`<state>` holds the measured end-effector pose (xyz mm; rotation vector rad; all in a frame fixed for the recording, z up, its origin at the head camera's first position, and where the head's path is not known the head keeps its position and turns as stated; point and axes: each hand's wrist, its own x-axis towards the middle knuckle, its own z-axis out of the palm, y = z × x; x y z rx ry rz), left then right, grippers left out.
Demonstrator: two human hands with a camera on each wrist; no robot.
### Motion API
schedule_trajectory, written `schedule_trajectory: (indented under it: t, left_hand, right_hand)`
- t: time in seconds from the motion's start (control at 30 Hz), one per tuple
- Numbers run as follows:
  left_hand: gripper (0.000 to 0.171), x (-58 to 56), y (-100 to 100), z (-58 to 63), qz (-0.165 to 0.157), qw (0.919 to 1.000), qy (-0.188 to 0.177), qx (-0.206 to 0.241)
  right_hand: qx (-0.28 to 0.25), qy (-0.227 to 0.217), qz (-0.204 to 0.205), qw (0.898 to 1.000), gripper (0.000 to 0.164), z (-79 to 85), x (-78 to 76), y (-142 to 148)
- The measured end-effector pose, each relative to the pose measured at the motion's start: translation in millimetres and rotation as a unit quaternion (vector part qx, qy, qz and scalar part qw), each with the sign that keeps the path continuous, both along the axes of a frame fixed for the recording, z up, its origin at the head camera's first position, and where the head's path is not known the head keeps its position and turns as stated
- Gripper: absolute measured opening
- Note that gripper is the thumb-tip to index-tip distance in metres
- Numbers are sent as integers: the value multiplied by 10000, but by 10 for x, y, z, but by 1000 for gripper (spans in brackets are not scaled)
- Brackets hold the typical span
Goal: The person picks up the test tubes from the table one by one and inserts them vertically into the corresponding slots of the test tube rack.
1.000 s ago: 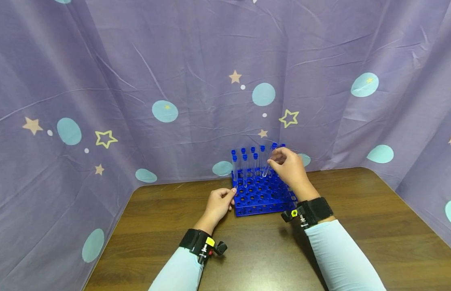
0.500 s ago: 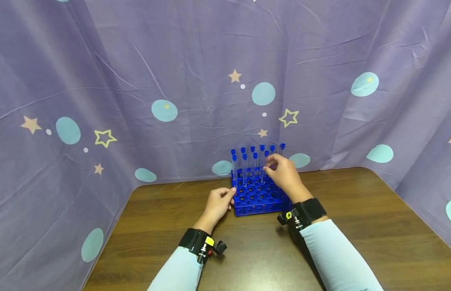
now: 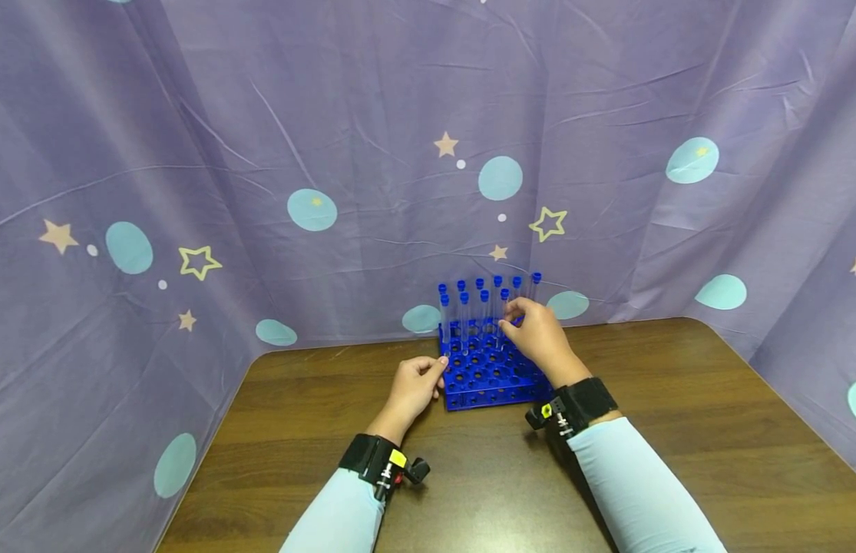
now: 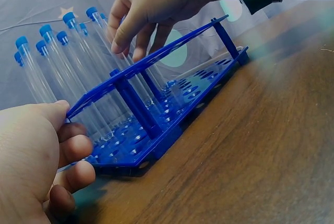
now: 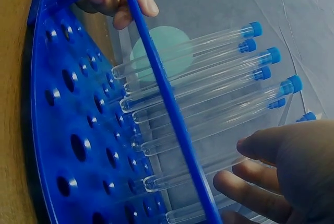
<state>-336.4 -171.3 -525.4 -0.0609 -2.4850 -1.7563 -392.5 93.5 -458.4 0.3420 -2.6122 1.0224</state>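
A blue test tube rack [image 3: 493, 395] stands on the table, with capped clear test tubes in two rows toward its back. My left hand [image 3: 414, 388] holds the rack's left side, thumb on the upper plate and fingers curled below, as the left wrist view shows. Near the right of the front row, my right hand [image 3: 538, 334] pinches a test tube [image 3: 504, 294] below its blue cap. That tube stands nearly upright, its rounded bottom [image 5: 150, 184] down by the lower plate. Part of the tube is hidden behind the fingers.
Behind the rack hangs a purple curtain [image 3: 372, 153] with stars and dots, close to the table's back edge. The brown wooden table [image 3: 469, 476] reaches out on both sides. Empty holes fill the rack's front part.
My right hand has moved left and slightly down, bringing a tilted tube upright into the front row beside the others. The left hand has kept its place on the rack.
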Motion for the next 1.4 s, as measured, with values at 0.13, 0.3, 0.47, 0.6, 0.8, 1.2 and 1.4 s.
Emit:
schedule_trajectory:
  t: [0.13, 0.3, 0.47, 0.6, 0.8, 1.2, 1.4]
  left_hand:
    - [37, 6, 3, 6, -11, 10000, -6, 36]
    - [38, 1, -1, 5, -13, 10000, -1, 7]
    - [38, 1, 1, 2, -26, 10000, 34, -23]
    - [38, 4, 9, 4, -23, 10000, 65, -18]
    - [38, 5, 10, 2, -2, 10000, 56, -5]
    - [37, 2, -7, -18, -14, 10000, 40, -11]
    - [37, -3, 4, -21, -10, 10000, 16, 16]
  right_hand:
    - [95, -127, -30, 9999, 25, 4, 4, 6]
    - [54, -351, 42, 9994, 26, 31, -15, 37]
    - [55, -773, 48, 9970, 26, 104, -15, 136]
    - [114, -1149, 22, 9933, 25, 174, -22, 293]
    - [204, -1646, 57, 9861, 23, 226, -43, 605]
    - [63, -2477, 178, 9687, 22, 83, -95, 993]
    - [231, -2713, 361, 9615, 25, -86, -156, 1020]
